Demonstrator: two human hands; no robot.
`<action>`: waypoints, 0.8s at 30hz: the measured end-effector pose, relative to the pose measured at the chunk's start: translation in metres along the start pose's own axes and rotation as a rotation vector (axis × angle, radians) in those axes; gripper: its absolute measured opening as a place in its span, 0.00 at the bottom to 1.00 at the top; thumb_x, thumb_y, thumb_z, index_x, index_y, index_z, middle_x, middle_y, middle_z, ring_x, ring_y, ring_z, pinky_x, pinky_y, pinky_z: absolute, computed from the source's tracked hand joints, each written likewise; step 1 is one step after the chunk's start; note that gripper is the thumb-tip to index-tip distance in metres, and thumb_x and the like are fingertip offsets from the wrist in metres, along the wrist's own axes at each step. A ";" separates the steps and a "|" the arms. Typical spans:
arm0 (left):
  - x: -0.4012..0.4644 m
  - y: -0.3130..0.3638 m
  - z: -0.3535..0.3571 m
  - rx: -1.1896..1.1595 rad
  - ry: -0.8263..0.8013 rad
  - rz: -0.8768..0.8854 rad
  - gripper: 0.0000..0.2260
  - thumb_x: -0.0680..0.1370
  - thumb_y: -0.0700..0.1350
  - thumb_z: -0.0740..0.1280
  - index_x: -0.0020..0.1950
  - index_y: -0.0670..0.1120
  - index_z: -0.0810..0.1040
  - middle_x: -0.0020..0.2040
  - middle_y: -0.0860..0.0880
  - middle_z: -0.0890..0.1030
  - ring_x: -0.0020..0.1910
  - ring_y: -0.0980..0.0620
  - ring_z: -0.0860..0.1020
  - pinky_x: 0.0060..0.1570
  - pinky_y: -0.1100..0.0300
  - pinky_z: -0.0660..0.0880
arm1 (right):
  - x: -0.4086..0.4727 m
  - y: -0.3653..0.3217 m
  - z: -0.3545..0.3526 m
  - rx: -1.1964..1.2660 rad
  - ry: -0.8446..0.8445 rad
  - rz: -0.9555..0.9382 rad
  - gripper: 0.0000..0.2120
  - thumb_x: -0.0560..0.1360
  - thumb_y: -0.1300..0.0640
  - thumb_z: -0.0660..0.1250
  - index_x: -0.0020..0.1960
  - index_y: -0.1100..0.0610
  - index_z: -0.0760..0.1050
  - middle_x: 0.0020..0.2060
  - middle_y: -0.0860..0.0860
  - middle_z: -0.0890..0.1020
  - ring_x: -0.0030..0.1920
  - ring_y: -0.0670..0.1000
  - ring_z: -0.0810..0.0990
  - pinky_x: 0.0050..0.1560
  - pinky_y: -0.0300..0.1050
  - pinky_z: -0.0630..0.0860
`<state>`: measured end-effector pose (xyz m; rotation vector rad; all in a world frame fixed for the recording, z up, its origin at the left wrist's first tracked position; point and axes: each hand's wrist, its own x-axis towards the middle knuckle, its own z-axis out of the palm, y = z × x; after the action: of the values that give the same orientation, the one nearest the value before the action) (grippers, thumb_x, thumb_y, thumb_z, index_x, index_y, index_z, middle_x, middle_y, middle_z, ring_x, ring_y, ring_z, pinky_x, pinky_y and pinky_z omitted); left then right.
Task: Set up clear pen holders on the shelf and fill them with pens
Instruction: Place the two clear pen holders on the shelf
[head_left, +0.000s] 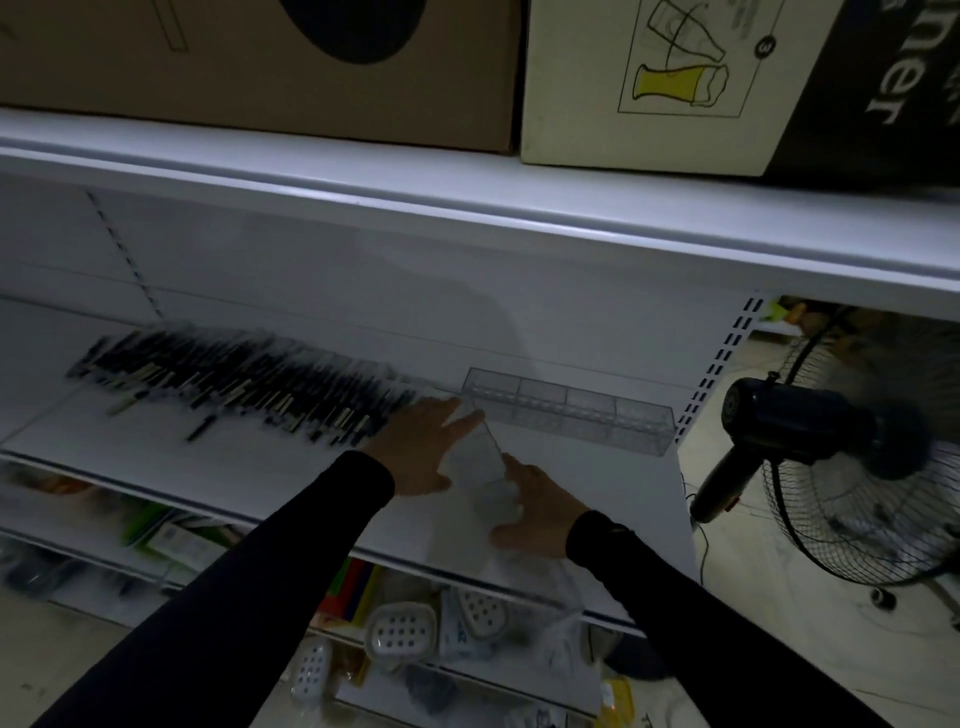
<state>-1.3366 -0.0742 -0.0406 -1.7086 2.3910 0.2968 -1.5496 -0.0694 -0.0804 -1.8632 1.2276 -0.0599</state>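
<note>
Head view: the light is dim and the frame is smeared, so fine detail is hard to read. A clear pen holder (480, 470) lies slanted on the white shelf (270, 467) between the two hands; its walls are see-through and its edges blur into the shelf, so its compartments cannot be made out. The left hand (421, 449) lies against its left side with fingers stretched out straight along the far end, grip apart. The right hand (535, 512) has its grip clamped on the near end, fingers curled round the wall. Both black sleeves run off the bottom edge.

A second clear holder (569, 410), long and divided into four sections, sits against the back panel just beyond the hands, near the shelf's right end. To the left a long row of dark pens (234, 387) lies on the shelf, streaked by blur, single pens hard to tell apart.

Above, a brown carton (249, 67) and a pale box with a glass drawing (670, 83) are cut off by the top edge. A black standing fan (841, 452) stands right of the shelf. Below the shelf, white perforated items (400, 631) lie half hidden under its front edge.
</note>
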 end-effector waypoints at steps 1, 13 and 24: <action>0.003 0.003 0.002 0.060 -0.029 0.033 0.42 0.78 0.58 0.66 0.80 0.54 0.40 0.80 0.45 0.41 0.79 0.43 0.44 0.76 0.47 0.46 | -0.005 0.002 -0.010 -0.062 -0.031 -0.015 0.54 0.63 0.41 0.75 0.78 0.50 0.47 0.70 0.48 0.63 0.70 0.53 0.67 0.67 0.44 0.67; 0.003 0.003 0.046 -0.181 0.030 -0.067 0.51 0.58 0.82 0.28 0.78 0.62 0.39 0.81 0.47 0.46 0.79 0.45 0.45 0.76 0.46 0.47 | -0.037 0.064 -0.057 -0.512 0.428 0.048 0.32 0.76 0.33 0.49 0.73 0.49 0.65 0.73 0.52 0.66 0.73 0.54 0.62 0.73 0.51 0.55; 0.038 0.033 0.042 -0.314 0.094 -0.249 0.28 0.82 0.61 0.50 0.80 0.57 0.44 0.80 0.41 0.38 0.78 0.36 0.49 0.75 0.47 0.53 | -0.038 0.081 -0.045 -0.491 0.611 0.125 0.42 0.68 0.29 0.40 0.72 0.50 0.67 0.72 0.54 0.68 0.73 0.56 0.62 0.72 0.59 0.55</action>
<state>-1.3781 -0.0871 -0.0892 -2.1776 2.2527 0.5897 -1.6486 -0.0799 -0.0931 -2.2714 1.9075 -0.3007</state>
